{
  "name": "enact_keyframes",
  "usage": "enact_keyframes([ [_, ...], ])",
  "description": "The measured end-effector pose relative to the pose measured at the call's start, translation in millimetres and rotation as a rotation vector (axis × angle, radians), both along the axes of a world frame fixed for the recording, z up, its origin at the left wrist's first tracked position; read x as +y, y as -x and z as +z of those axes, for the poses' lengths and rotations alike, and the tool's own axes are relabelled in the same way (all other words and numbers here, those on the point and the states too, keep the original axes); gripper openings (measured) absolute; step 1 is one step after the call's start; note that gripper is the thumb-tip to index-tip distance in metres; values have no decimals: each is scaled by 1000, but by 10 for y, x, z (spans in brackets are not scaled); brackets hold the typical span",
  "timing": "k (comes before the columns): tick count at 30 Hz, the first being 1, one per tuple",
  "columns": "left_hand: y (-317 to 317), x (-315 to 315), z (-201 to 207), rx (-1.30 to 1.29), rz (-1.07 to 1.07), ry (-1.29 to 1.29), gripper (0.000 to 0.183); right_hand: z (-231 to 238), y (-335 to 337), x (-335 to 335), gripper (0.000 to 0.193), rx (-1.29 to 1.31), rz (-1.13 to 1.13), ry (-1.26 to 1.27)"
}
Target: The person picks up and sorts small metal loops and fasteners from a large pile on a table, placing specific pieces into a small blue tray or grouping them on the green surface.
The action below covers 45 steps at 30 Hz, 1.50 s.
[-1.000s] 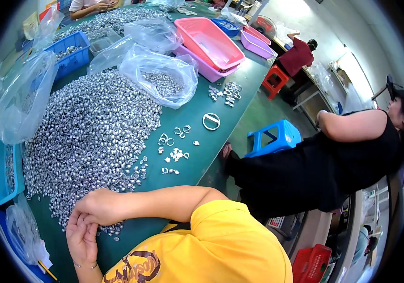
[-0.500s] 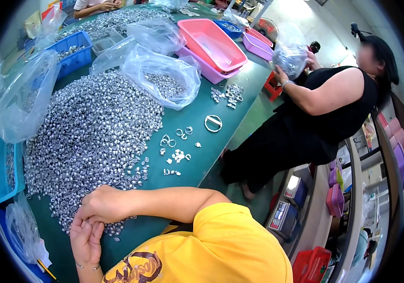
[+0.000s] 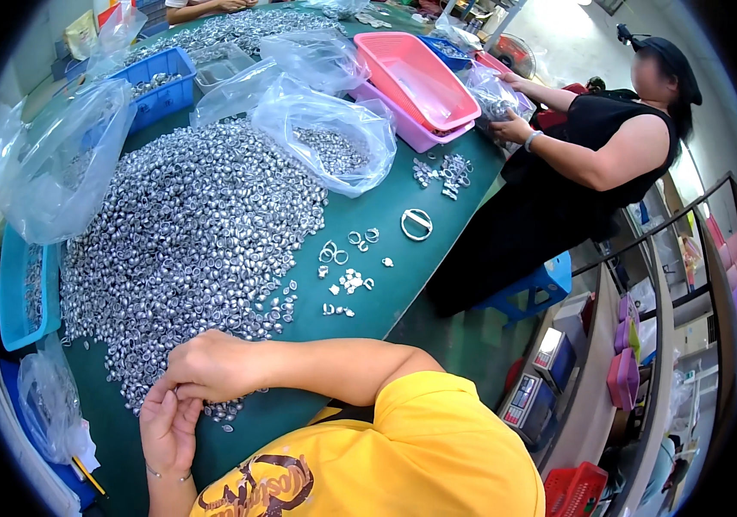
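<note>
A large heap of small silver metal pieces [image 3: 196,224], oval and hollow, covers the left part of the green table [image 3: 308,340]. At its near edge my two hands meet, fingertips together. My right hand [image 3: 217,366] reaches across from the right with fingers pinched. Below it, my left hand [image 3: 170,431] is palm up with its fingers curled in against the right fingertips. Anything between them is too small or hidden to make out. Beside the heap lie several silver rings [image 3: 332,252], small metal bits [image 3: 351,280] and a round band with a crossbar [image 3: 416,225].
An open plastic bag of pieces [image 3: 334,151] leans on the heap's far side. Pink trays [image 3: 416,82], a blue basket [image 3: 157,90] and a light-blue tray [image 3: 11,293] surround it. Across the table corner, a person in black [image 3: 592,146] holds a filled plastic bag [image 3: 493,93].
The whole view has shifted, moving the table scene rightward. The person in black has lowered the filled bag toward the table's far corner. My hands stay together at the heap's edge.
</note>
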<state>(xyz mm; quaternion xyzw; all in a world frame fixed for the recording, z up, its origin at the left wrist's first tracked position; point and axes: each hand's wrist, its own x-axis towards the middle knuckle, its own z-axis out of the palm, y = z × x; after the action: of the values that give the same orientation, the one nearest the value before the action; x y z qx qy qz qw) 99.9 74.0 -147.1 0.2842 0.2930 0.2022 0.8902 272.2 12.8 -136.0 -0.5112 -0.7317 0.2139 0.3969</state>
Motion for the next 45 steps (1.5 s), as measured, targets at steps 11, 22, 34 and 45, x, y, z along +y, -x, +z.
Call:
enact_keyframes([
  [11,109,87,-29,44,191,-65,20,-4,42,177,13,409,-210,262],
  [22,156,95,-16,-202,162,187,33,-37,274,138,12,11,-197,15],
  [34,120,95,-43,-194,99,166,33,-51,130,118,7,322,-175,274],
  [45,135,103,-119,-63,109,34,24,-11,98,204,12,805,-53,690],
])
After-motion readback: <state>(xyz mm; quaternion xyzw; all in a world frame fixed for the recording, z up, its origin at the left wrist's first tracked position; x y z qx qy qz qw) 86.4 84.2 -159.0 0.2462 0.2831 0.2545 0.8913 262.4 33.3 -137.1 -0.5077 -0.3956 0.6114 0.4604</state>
